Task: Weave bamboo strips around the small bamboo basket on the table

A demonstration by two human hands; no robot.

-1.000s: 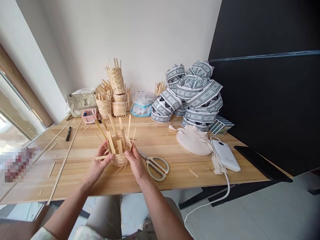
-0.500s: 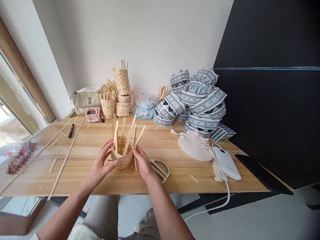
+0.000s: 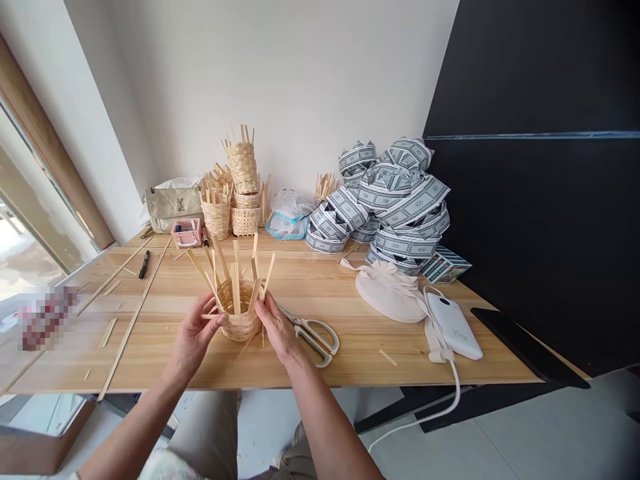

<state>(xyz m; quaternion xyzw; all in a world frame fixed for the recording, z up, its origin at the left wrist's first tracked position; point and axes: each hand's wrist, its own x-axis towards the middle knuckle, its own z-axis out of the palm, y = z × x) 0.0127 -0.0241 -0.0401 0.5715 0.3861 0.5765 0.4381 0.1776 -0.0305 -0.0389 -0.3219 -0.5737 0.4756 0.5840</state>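
A small woven basket stands near the front edge of the wooden table, with several flat strips sticking up from its rim. My left hand pinches the basket's left side, thumb toward me, with a thin strip end poking out between the fingers. On the right, my right hand closes on the rim and on an upright strip there. Fingertips behind the rim are partly hidden. Beside my right wrist lies a pair of scissors with pale handles.
Stacked woven baskets, a beige bag and a pink box stand at the back. Rolls of patterned band are piled back right, near a white ribbon roll and a power bank. Long strips and a black pen lie left.
The basket has turned and its upright strips lean differently. Both hands have shifted slightly left along with it, keeping hold. More of the scissors shows.
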